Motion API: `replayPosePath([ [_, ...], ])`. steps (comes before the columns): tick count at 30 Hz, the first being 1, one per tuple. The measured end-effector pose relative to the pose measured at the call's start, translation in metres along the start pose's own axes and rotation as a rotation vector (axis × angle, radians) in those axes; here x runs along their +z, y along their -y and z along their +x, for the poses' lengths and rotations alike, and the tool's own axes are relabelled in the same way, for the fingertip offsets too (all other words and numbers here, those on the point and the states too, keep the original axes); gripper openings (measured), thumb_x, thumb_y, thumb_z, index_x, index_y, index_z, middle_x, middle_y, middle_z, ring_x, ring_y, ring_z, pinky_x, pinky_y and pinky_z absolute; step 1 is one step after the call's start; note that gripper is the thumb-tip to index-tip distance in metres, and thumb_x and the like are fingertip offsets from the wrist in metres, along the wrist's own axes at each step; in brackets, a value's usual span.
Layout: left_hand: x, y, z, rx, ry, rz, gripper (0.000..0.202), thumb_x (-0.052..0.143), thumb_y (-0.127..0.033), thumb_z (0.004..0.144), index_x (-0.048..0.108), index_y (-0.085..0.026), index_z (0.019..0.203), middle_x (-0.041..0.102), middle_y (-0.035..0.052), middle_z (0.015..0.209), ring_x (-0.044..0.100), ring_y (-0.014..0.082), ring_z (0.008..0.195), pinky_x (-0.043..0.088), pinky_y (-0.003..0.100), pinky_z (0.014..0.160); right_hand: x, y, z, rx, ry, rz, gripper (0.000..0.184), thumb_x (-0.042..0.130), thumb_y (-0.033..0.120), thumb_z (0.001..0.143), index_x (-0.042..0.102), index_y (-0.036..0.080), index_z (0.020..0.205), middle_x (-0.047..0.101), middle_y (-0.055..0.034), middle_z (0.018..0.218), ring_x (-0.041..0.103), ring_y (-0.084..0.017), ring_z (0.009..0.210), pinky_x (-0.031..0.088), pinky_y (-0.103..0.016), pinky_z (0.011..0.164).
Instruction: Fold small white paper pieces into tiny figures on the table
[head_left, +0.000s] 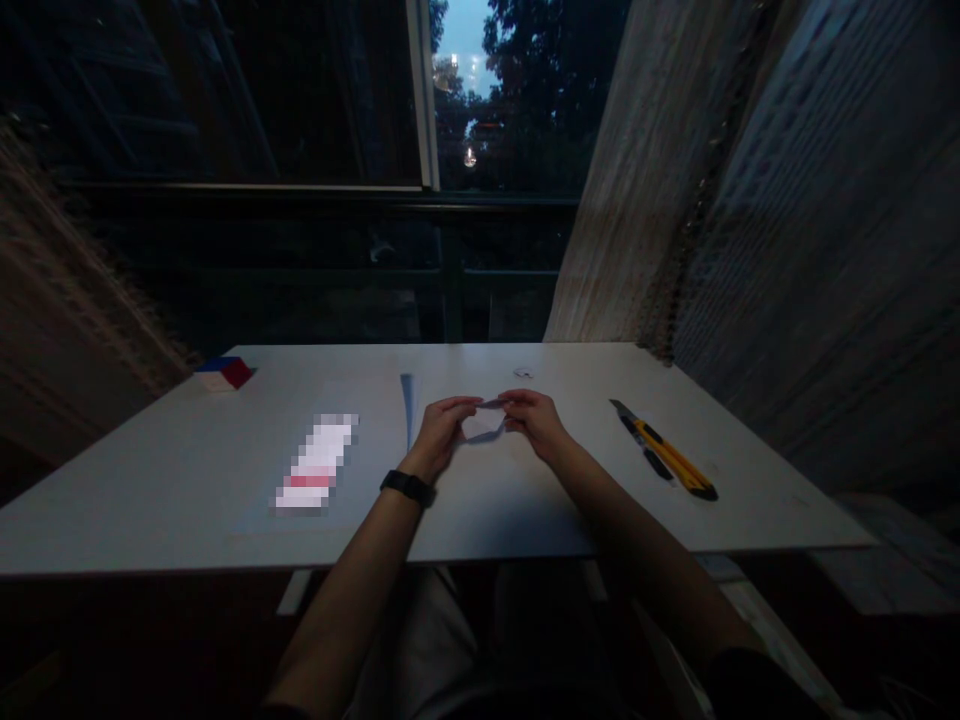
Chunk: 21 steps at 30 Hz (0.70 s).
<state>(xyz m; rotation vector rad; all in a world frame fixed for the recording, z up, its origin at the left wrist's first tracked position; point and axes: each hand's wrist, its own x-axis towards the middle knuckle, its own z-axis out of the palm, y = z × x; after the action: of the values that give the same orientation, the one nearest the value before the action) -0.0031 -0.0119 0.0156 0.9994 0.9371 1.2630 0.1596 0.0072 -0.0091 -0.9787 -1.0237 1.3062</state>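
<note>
A small folded piece of white paper (483, 426) is held up between both hands, a little above the white table (517, 500). My left hand (442, 428), with a black band on its wrist, pinches the paper's left side. On the other side my right hand (536, 420) grips the right edge, thumb below and fingers on top. The upper edge of the paper lies partly hidden behind the fingertips. Left of my left hand, a narrow strip of paper (408, 408) curls up from the tabletop.
A bright pixelated rectangle (316, 465) lies on the left. Farther back is a cube with blue, red and pale sides (223, 374). A yellow utility knife (679, 460) and a smaller black knife (651, 454) lie right. A small thin object (523, 373) sits near the back edge.
</note>
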Motion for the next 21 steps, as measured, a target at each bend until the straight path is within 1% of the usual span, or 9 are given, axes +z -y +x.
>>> replayPosePath([
  [3,0.001,-0.002,-0.002,-0.058,0.044,-0.036,0.026,0.064,-0.027,0.064,0.069,-0.009,0.082,0.065,0.0062,0.068,0.058,0.0123,0.058,0.046,0.022,0.052,-0.001,-0.002,0.003,-0.041,-0.033,-0.013,0.019,0.065,0.015,0.051,0.067,0.016,0.070,0.063,0.0000,0.063,0.055,-0.010,0.054,0.046,-0.022,0.051],
  [5,0.002,-0.002,-0.003,-0.071,0.069,-0.044,0.031,0.065,-0.032,0.065,0.068,-0.008,0.084,0.066,0.0076,0.071,0.060,0.0139,0.061,0.048,0.024,0.054,-0.001,-0.001,0.003,-0.059,-0.047,-0.014,0.018,0.064,0.015,0.051,0.067,0.016,0.069,0.064,-0.0006,0.063,0.056,-0.011,0.057,0.045,-0.024,0.054],
  [9,0.004,0.000,-0.005,-0.047,0.076,0.043,0.038,0.072,-0.023,0.060,0.065,-0.009,0.094,0.067,0.0061,0.071,0.060,0.0134,0.059,0.049,0.025,0.056,0.002,0.004,0.000,-0.099,-0.055,-0.004,0.017,0.064,0.017,0.053,0.065,0.016,0.070,0.065,-0.0017,0.067,0.059,-0.014,0.062,0.047,-0.027,0.059],
  [11,0.005,0.001,-0.006,-0.038,0.077,0.079,0.038,0.071,-0.021,0.061,0.064,-0.009,0.096,0.067,0.0058,0.069,0.059,0.0124,0.057,0.048,0.024,0.055,0.005,0.006,-0.002,-0.133,-0.045,-0.006,0.025,0.064,0.019,0.053,0.064,0.017,0.078,0.065,-0.0023,0.075,0.060,-0.015,0.066,0.048,-0.028,0.060],
  [13,0.004,0.002,-0.006,-0.025,0.071,0.099,0.033,0.070,-0.021,0.062,0.065,-0.008,0.092,0.067,0.0066,0.071,0.058,0.0117,0.056,0.046,0.023,0.055,0.006,0.007,-0.003,-0.161,-0.059,0.003,0.036,0.066,0.019,0.052,0.060,0.019,0.088,0.065,-0.0015,0.081,0.060,-0.015,0.068,0.049,-0.028,0.058],
  [15,0.004,0.004,-0.004,-0.014,0.057,0.113,0.030,0.070,-0.022,0.061,0.066,-0.008,0.087,0.068,0.0070,0.072,0.057,0.0114,0.056,0.046,0.023,0.054,0.007,0.007,-0.003,-0.164,-0.107,0.013,0.043,0.067,0.020,0.050,0.054,0.022,0.091,0.063,0.0006,0.079,0.060,-0.015,0.067,0.048,-0.027,0.055],
  [16,0.003,0.005,-0.003,-0.010,0.048,0.124,0.029,0.071,-0.023,0.061,0.067,-0.008,0.086,0.068,0.0070,0.071,0.057,0.0112,0.055,0.045,0.022,0.053,0.007,0.007,-0.002,-0.159,-0.129,0.005,0.043,0.068,0.021,0.049,0.052,0.022,0.089,0.062,0.0017,0.077,0.059,-0.014,0.065,0.048,-0.026,0.054],
  [18,0.002,0.007,-0.001,0.006,0.019,0.153,0.030,0.071,-0.026,0.060,0.067,-0.008,0.084,0.067,0.0065,0.069,0.056,0.0109,0.054,0.044,0.022,0.052,0.008,0.007,-0.002,-0.144,-0.143,-0.032,0.038,0.069,0.024,0.049,0.051,0.021,0.082,0.060,0.0024,0.073,0.057,-0.014,0.062,0.047,-0.025,0.051],
  [21,0.000,0.009,0.003,0.056,-0.047,0.202,0.031,0.071,-0.028,0.059,0.067,-0.009,0.082,0.066,0.0057,0.066,0.054,0.0106,0.053,0.043,0.021,0.050,0.009,0.007,-0.003,-0.101,-0.069,-0.095,0.027,0.067,0.035,0.055,0.055,0.018,0.072,0.059,0.0003,0.067,0.056,-0.015,0.062,0.045,-0.024,0.051],
])
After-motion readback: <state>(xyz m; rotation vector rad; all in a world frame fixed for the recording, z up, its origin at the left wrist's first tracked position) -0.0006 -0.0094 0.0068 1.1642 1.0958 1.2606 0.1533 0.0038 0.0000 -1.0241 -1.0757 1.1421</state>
